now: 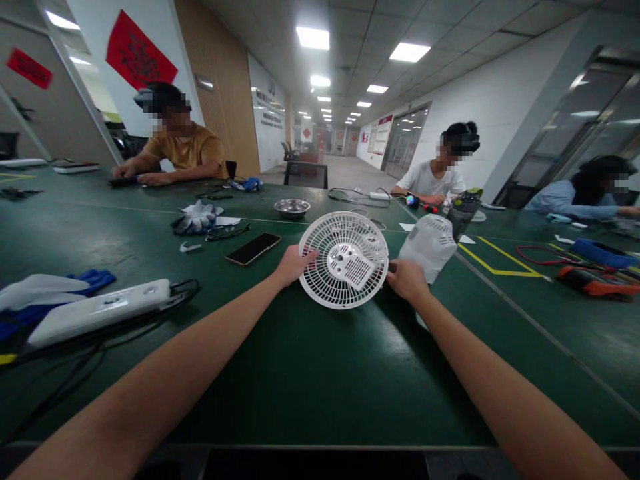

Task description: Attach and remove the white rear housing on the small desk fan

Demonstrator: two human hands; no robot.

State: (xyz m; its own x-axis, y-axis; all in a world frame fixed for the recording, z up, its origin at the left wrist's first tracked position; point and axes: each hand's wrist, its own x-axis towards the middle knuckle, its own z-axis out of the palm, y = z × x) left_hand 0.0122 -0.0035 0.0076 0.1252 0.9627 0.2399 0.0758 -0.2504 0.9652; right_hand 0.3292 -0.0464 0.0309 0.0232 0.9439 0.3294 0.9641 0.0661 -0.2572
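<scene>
A round white fan grille (320, 283) is held up above the green table, its slotted centre plate facing me. My left hand (294, 265) is closed on its left rim, the thumb over the slats. On the opposite rim my right hand (407, 279) grips the grille, with its fingertips partly hidden behind the edge. Just beyond the right hand stands a white plastic fan housing (431, 243) with slots near its top. A black phone (253, 249) lies flat to the left of the grille.
Behind the grille sits a metal bowl (292, 208). Grey work gloves (197, 219) lie at the left, and a white power bank-like device (105, 312) with black cables is nearer. An orange-and-black tool (597, 283) rests at the right. Several people sit around the table (320, 387).
</scene>
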